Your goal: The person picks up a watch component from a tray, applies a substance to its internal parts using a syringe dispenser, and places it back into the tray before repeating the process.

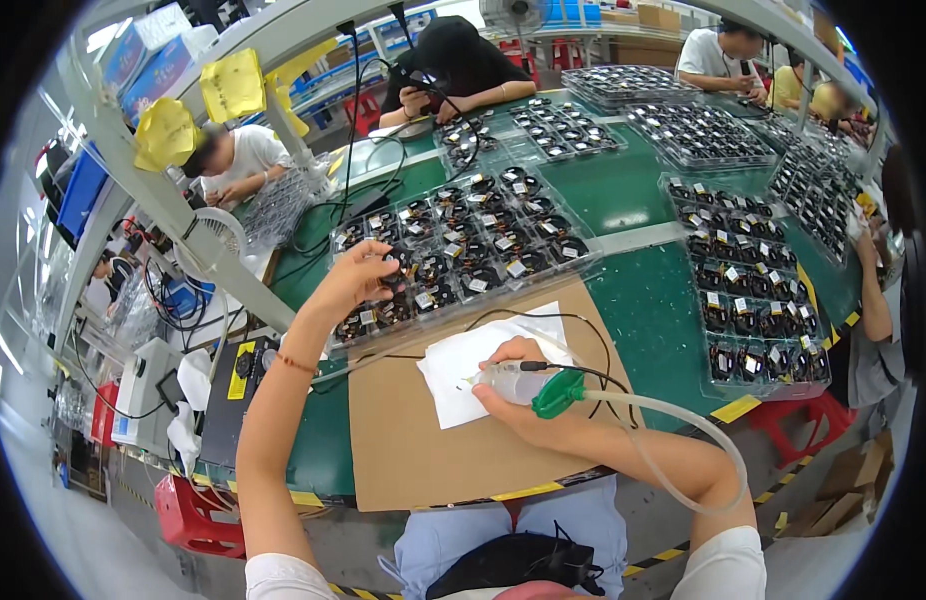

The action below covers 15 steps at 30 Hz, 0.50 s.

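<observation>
My right hand is wrapped round a clear dispensing syringe with a green cap and a pale hose. Its tip points left, above white paper sheets lying on brown cardboard. My left hand is at the near left corner of a clear plastic tray. Its fingers are curled together beside a dark part; what they pinch, if anything, I cannot make out. In the tray's compartments sit several small black wired parts with white labels.
More filled trays stand at the right and far side of the green table. A metal post rises at the left, near a white box-shaped machine. Co-workers sit across the table; another person's arm is at right.
</observation>
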Available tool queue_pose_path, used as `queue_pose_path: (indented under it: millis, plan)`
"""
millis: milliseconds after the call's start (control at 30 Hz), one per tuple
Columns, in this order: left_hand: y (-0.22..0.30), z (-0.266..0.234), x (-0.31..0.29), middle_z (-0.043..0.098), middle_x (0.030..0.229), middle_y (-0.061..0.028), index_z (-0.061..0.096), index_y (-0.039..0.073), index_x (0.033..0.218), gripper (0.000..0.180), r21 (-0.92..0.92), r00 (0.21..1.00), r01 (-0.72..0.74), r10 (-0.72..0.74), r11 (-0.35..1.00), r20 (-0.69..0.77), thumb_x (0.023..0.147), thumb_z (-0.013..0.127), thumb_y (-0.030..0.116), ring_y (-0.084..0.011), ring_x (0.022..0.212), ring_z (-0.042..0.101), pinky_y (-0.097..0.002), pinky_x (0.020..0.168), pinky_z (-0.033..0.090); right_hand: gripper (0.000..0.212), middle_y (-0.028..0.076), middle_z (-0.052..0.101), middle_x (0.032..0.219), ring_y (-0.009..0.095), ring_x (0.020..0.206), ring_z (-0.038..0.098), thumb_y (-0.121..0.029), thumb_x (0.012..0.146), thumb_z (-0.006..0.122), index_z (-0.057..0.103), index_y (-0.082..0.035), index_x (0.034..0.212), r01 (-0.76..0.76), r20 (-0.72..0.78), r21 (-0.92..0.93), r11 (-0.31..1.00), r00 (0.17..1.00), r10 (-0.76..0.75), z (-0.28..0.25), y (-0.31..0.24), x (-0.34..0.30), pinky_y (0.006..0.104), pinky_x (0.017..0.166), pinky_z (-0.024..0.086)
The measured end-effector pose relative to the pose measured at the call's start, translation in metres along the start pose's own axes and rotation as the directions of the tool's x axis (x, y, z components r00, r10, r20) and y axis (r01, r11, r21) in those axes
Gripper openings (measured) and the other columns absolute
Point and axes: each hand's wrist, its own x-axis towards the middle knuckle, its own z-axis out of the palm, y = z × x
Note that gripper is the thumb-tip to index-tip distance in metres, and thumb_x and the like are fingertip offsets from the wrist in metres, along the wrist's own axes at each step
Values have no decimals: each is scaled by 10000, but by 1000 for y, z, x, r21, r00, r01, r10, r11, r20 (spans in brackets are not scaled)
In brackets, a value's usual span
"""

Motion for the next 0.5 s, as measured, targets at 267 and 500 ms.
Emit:
queue_pose_path:
  millis: [267,500]
  plan:
    - [7,-12,85,512,829,-12,518,39,1050,368,363,985,16,48,932,-166,733,703,70,-105,676,540,-240,610,523,331,65,505,850,175,704,494,-160,718,713,484,-71,939,87,-20,-39,995,996,-87,3,4,0,294,596,406]
    - [4,-16,128,582,838,-76,609,9,939,356,638,976,47,101,768,-193,621,767,10,-168,727,611,-273,543,563,341,69,497,850,174,690,490,-161,727,711,472,-82,957,3,9,31,1000,1000,-3,5,3,-1,294,574,403]
